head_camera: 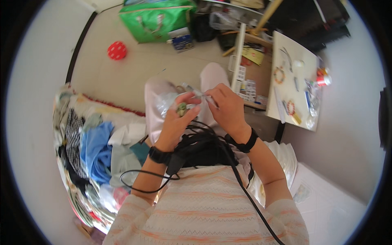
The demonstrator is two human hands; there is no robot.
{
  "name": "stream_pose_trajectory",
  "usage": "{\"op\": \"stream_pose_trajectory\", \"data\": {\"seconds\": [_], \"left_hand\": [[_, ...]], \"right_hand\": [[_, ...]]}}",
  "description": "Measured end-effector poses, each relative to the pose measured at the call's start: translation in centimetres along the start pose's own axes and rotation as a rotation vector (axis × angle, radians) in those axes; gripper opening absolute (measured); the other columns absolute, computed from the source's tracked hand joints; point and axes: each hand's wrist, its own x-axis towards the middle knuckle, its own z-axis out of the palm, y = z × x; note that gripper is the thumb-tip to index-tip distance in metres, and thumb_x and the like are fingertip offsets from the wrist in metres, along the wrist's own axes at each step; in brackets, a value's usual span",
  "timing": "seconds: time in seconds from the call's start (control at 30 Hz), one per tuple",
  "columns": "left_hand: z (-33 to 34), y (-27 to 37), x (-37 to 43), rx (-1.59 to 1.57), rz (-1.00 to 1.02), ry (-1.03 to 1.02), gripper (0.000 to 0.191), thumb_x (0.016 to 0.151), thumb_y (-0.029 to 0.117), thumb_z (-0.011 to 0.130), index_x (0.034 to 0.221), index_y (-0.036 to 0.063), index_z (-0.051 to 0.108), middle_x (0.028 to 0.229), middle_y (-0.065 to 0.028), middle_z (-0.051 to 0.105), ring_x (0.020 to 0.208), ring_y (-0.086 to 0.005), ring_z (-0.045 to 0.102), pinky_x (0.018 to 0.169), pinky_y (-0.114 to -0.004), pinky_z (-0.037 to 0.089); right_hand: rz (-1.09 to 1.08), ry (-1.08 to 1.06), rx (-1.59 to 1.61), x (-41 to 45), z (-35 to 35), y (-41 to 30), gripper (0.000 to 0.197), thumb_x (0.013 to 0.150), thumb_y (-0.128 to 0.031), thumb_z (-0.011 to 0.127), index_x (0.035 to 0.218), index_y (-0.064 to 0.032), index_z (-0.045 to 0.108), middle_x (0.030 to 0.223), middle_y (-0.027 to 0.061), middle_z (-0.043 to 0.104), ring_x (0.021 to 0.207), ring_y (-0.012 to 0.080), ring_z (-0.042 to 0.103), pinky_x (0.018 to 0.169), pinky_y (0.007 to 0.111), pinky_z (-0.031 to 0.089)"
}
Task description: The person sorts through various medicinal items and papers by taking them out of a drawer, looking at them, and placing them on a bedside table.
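Over my lap, my left hand (176,119) cups a small greenish item (182,109) whose exact kind is unclear. Its fingers also touch clear plastic wrapping (196,90). To its right, my right hand (226,108) pinches a part of that wrapping between thumb and fingers. A crumpled clear plastic bag (165,103) rests on my left thigh, partly behind the left hand. Black cables (199,133) lie bundled on my lap just below both hands. Each wrist wears a black band.
An open drawer (255,76) holding papers and cards stands to the right, beside a pale tabletop (288,95) with beaded bracelets (291,107). Piled clothes (98,150) lie at left. A green bag (156,21), a blue box (182,42) and a red polka-dot object (117,50) sit on the floor.
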Motion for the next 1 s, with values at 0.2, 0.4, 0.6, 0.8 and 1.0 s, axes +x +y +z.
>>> {"op": "stream_pose_trajectory", "data": {"seconds": [0.2, 0.4, 0.6, 0.8, 1.0], "left_hand": [[-3.0, -2.5, 0.2, -0.165, -0.054, 0.113, 0.034, 0.084, 0.016, 0.074, 0.109, -0.0021, 0.058, 0.081, 0.0031, 0.059, 0.066, -0.0049, 0.051, 0.057, -0.022, 0.040], [-2.3, -1.6, -0.1, -0.035, -0.016, 0.034, 0.035, 0.083, 0.008, 0.070, 0.115, -0.0034, 0.061, 0.095, -0.0025, 0.066, 0.079, -0.0070, 0.057, 0.065, -0.023, 0.045], [-3.8, -5.1, 1.5, -0.012, -0.003, 0.023, 0.038, 0.084, 0.003, 0.062, 0.121, -0.0002, 0.059, 0.099, -0.0038, 0.065, 0.085, -0.0095, 0.059, 0.070, -0.023, 0.048], [-2.0, -2.9, 0.4, -0.065, -0.001, -0.014, 0.029, 0.089, 0.007, 0.055, 0.118, 0.0010, 0.057, 0.102, -0.0035, 0.063, 0.088, -0.0131, 0.063, 0.072, -0.024, 0.051], [-2.2, -3.2, 1.0, -0.147, -0.037, -0.107, 0.026, 0.091, 0.007, 0.053, 0.117, 0.0035, 0.058, 0.098, 0.0005, 0.061, 0.078, -0.0076, 0.055, 0.064, -0.021, 0.044]], "right_hand": [[-0.280, -0.182, 0.075, 0.4, 1.2, -2.8, 0.021, 0.079, -0.009, 0.071, 0.097, -0.0061, 0.063, 0.090, 0.0082, 0.060, 0.076, 0.0272, 0.059, 0.064, 0.035, 0.048], [0.100, -0.212, 0.407, -0.8, 1.0, -1.5, 0.011, 0.090, -0.007, 0.060, 0.087, 0.0026, 0.062, 0.082, 0.0084, 0.060, 0.066, 0.0196, 0.059, 0.063, 0.027, 0.046], [0.173, -0.161, 0.473, -0.5, -0.6, -0.6, 0.010, 0.092, -0.010, 0.059, 0.093, -0.0005, 0.062, 0.086, 0.0079, 0.061, 0.078, 0.0191, 0.061, 0.069, 0.028, 0.048], [0.107, -0.365, 0.469, -1.1, 0.1, -1.0, 0.035, 0.082, -0.013, 0.072, 0.114, -0.0048, 0.061, 0.106, 0.0091, 0.061, 0.092, 0.0205, 0.061, 0.076, 0.030, 0.049], [0.388, -0.265, 0.934, -1.4, -0.2, -0.2, 0.023, 0.087, -0.004, 0.064, 0.109, -0.0009, 0.062, 0.094, 0.0058, 0.066, 0.082, 0.0103, 0.061, 0.074, 0.026, 0.049]]}}
